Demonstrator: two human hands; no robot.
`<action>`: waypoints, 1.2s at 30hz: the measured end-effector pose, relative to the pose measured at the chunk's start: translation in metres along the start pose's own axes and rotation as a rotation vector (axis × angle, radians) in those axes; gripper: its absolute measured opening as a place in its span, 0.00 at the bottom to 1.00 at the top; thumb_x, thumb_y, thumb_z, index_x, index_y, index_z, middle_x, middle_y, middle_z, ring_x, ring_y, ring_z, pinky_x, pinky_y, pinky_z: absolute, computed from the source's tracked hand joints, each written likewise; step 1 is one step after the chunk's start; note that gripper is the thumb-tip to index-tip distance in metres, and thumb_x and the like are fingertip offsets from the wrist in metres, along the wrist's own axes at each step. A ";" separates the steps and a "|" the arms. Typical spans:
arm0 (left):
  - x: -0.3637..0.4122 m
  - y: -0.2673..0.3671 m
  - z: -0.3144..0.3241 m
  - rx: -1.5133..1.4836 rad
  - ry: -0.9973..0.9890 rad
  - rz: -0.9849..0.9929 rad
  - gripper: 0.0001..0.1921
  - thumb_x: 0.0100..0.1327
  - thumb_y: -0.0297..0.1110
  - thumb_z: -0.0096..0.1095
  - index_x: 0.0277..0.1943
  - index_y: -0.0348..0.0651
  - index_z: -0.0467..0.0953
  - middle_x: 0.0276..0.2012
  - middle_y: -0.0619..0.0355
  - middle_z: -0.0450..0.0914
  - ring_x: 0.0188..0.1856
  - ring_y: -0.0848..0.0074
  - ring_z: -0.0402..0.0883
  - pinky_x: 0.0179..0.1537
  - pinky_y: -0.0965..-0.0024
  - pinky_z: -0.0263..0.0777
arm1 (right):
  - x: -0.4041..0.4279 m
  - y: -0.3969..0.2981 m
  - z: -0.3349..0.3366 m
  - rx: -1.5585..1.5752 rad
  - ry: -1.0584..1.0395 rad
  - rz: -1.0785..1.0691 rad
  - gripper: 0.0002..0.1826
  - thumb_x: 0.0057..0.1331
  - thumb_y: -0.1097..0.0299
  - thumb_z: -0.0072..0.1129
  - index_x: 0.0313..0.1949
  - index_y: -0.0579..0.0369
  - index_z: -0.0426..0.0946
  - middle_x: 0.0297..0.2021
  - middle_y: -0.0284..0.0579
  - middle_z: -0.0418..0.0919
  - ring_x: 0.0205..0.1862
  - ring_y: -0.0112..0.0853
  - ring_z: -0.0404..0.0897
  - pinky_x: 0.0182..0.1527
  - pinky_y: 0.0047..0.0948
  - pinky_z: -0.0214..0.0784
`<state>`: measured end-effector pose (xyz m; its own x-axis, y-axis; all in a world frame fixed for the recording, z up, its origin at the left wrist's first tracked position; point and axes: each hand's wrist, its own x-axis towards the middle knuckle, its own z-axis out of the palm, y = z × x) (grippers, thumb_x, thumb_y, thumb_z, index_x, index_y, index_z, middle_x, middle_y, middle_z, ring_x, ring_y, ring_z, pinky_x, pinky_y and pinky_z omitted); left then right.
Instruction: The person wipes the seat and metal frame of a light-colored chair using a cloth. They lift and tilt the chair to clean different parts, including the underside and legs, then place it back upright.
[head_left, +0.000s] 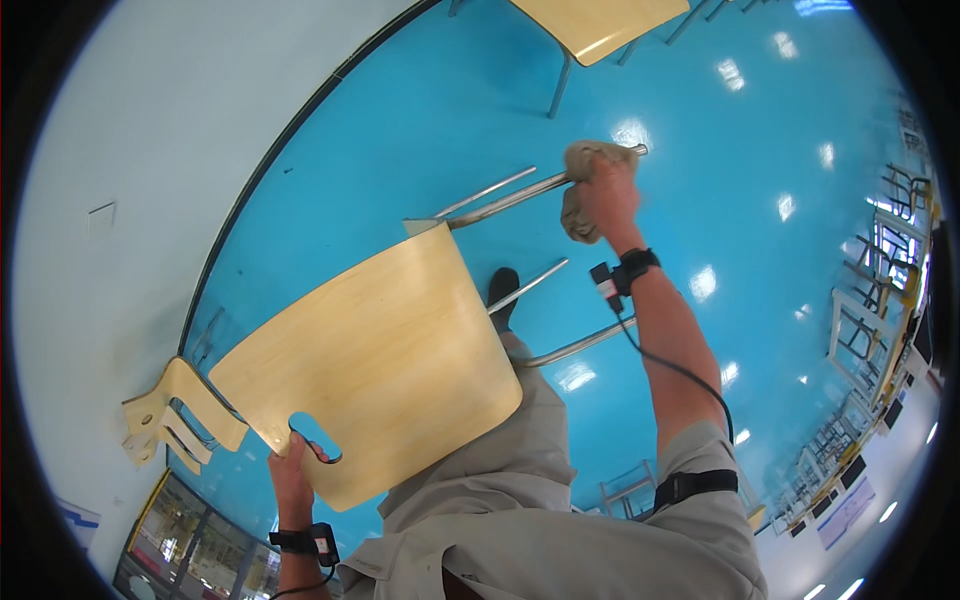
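A chair with a pale plywood seat shell (375, 337) and metal tube legs is tilted in front of me, its legs pointing up and right. My left hand (294, 469) grips the shell's edge at the oval handle cutout. My right hand (609, 191) is closed around a bunched beige cloth (581, 217), pressed about a metal chair leg (517, 199) near its tip. The other legs stick out free, one beside my dark shoe (504, 285). A strap with a small black device and cable sits on each wrist.
Another plywood chair (600, 26) stands at the top on the glossy blue floor (450, 97). More plywood chair parts (187, 412) are by the white wall (135, 150) at left. Upturned stools or chairs and tables (874, 285) line the far right.
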<state>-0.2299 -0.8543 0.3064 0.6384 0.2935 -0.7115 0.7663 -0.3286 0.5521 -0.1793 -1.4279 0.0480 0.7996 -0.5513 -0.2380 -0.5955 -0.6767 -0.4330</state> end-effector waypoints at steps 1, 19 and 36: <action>0.000 0.002 0.002 -0.008 0.009 -0.009 0.13 0.77 0.40 0.60 0.42 0.36 0.76 0.27 0.53 0.81 0.26 0.70 0.81 0.32 0.66 0.76 | -0.010 -0.014 0.010 0.029 0.046 -0.106 0.25 0.55 0.70 0.69 0.54 0.53 0.79 0.53 0.54 0.80 0.55 0.52 0.79 0.55 0.52 0.76; 0.001 -0.001 -0.001 0.062 -0.039 0.077 0.16 0.77 0.43 0.59 0.42 0.36 0.76 0.26 0.55 0.81 0.27 0.70 0.82 0.33 0.65 0.77 | -0.133 -0.004 0.068 -0.366 -0.595 -0.498 0.16 0.58 0.70 0.67 0.47 0.47 0.87 0.45 0.51 0.84 0.49 0.43 0.85 0.50 0.39 0.81; 0.003 -0.004 -0.003 0.016 -0.027 -0.018 0.16 0.78 0.45 0.58 0.42 0.39 0.76 0.28 0.55 0.80 0.29 0.70 0.81 0.36 0.64 0.77 | -0.018 -0.026 0.006 0.020 -0.122 -0.121 0.28 0.60 0.66 0.67 0.61 0.41 0.77 0.50 0.52 0.77 0.53 0.51 0.80 0.51 0.50 0.79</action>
<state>-0.2306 -0.8492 0.3032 0.6221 0.2752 -0.7330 0.7764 -0.3376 0.5323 -0.1784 -1.3977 0.0583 0.8697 -0.4021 -0.2861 -0.4933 -0.7239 -0.4822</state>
